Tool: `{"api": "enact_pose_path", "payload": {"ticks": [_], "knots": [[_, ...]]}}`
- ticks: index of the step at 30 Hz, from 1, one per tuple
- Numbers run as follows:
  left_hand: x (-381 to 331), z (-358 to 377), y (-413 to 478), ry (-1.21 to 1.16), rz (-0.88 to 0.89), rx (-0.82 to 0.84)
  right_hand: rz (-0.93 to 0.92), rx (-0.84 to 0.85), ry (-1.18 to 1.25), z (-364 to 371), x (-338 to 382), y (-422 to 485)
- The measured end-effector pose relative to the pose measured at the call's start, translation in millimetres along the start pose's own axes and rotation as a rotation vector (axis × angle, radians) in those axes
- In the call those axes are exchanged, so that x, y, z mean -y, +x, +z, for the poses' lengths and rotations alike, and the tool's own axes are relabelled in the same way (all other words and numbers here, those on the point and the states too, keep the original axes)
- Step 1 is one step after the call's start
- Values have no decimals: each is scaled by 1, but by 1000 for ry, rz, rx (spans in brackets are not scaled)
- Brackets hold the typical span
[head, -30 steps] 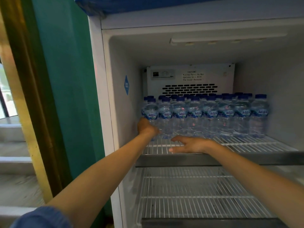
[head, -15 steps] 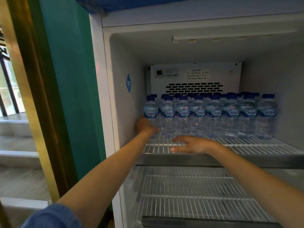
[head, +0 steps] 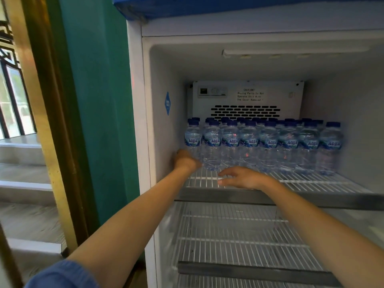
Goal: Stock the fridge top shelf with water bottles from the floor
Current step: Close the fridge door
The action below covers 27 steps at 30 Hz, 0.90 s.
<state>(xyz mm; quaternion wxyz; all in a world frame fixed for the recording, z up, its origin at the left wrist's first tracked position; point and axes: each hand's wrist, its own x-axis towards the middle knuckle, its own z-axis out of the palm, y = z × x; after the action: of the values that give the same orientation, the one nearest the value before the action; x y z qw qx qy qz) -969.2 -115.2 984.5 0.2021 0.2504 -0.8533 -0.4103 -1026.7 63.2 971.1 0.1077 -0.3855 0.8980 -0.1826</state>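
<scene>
On the fridge (head: 137,121) top shelf (head: 301,181), water bottles (head: 268,142) stand upright in rows toward the back. L hand (head: 186,161) is at the leftmost bottle (head: 193,138) base, fingers hidden, so can't tell if gripping. R hand (head: 243,177) rests on the shelf front, fingers relaxed, holding nothing.

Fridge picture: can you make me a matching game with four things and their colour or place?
Things:
1. caps
2. left hand
3. right hand
4. wall

Colour or place:
A. green
B. resting on the top shelf
C. blue
D. at the base of the leftmost bottle

Pairs: 1-C, 2-D, 3-B, 4-A
</scene>
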Motion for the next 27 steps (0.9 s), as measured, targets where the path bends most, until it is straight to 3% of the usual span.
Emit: {"api": "enact_pose_path", "payload": {"ticks": [5, 8, 12, 18, 27], "knots": [[-7, -15, -49, 100, 180, 7, 94, -126, -9, -6, 15, -39], [-11, -22, -89, 124, 394, -36, 151, -262, 20, 1, 25, -86], [3, -4, -149, 155, 691, 37, 179, -500, 105, 30, 44, -157], [55, 56, -267, 88, 742, 305, 390, -692, 145, 125, 59, -288], [75, 152, -496, 161, 902, 742, 1016, -723, 148, 237, 34, -548]]}}
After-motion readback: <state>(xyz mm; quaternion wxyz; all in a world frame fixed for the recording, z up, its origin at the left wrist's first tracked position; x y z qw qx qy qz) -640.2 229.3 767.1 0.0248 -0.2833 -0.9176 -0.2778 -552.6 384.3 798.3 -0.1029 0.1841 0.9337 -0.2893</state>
